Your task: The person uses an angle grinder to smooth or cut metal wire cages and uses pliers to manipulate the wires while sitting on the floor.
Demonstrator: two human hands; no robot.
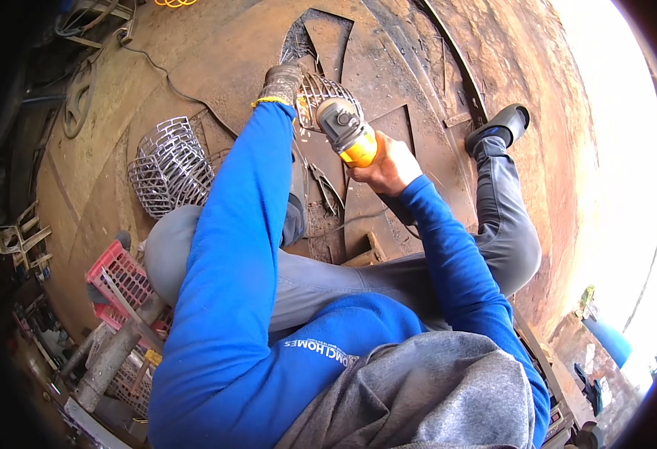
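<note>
Far to the left of the angle grinder (347, 135), and nearer the person, sits a pink perforated basket (125, 275). Next, left of the grinder and well apart from it, a heap of curved metal grilles (170, 168) rests on the floor (93, 202). The gloved left hand (277, 84) is just left of the grinder's head, against the left side of a single metal grille (315, 91); its fingers are hidden, so I cannot tell how firmly it grips. That grille lies at the grinder's head, partly covered by the disc, so it sits between the left hand and the tool; whether disc and bars touch is unclear. Below the grinder, toward the person, lies a pliers-like tool (321, 179). The bare right hand (390, 166) grasps the grinder's yellow-orange body. Well right of the grinder is a dark slipper (508, 123).
</note>
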